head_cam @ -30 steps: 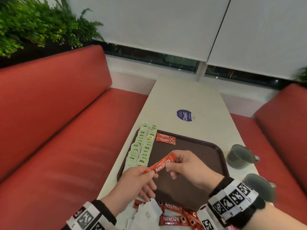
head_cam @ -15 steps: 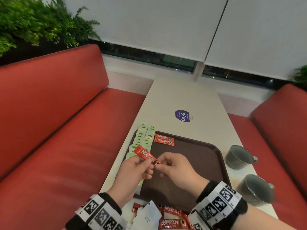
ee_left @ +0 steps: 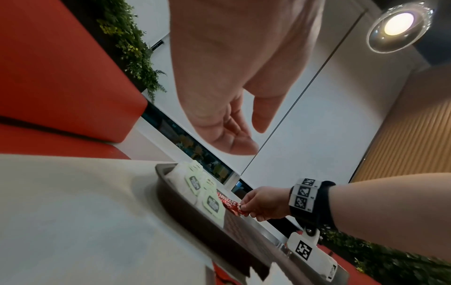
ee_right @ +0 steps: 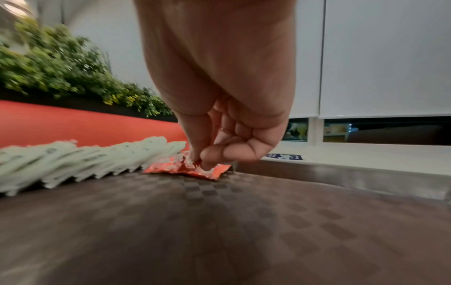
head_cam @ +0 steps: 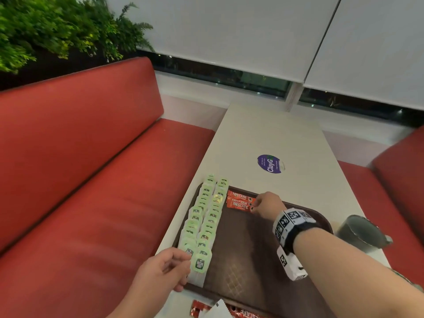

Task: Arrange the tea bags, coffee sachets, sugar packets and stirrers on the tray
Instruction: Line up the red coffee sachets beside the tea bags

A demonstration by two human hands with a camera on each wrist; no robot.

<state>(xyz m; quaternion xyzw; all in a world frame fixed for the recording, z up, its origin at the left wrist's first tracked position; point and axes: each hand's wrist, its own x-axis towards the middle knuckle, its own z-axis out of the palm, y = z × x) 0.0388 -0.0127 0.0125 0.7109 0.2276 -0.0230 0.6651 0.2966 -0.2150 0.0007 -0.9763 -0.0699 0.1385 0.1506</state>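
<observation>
— Pinching the end of a red coffee sachet (head_cam: 241,205), is that what the right hand (head_cam: 267,205) is doing?

— Yes. Its thumb and forefinger close on the sachet's right end, the other fingers curled in behind. The sachet lies flat on the brown tray (head_cam: 252,260), at the far end, just in front of two more red sachets (head_cam: 241,196) laid side by side.

— And the left hand (head_cam: 160,275)?

— It holds nothing. The fingers hang loosely curled over the near left corner of the tray, beside the nearest green tea bag tags. Whether they touch the rim cannot be told.

— Where are the tea bags (head_cam: 207,222)?

— In two overlapping rows down the tray's left side, running from the near edge to the far edge, their green tags facing up. The far ones reach past the rim.

— What else is on the table (head_cam: 270,134)?

— More red sachets (head_cam: 238,313) and a white packet (head_cam: 215,311) lie off the tray at the near edge, partly out of view. A dark mug (head_cam: 360,234) stands to the right of the tray, and a purple round sticker (head_cam: 270,164) sits beyond it. Red benches (head_cam: 80,168) run along both sides.
</observation>
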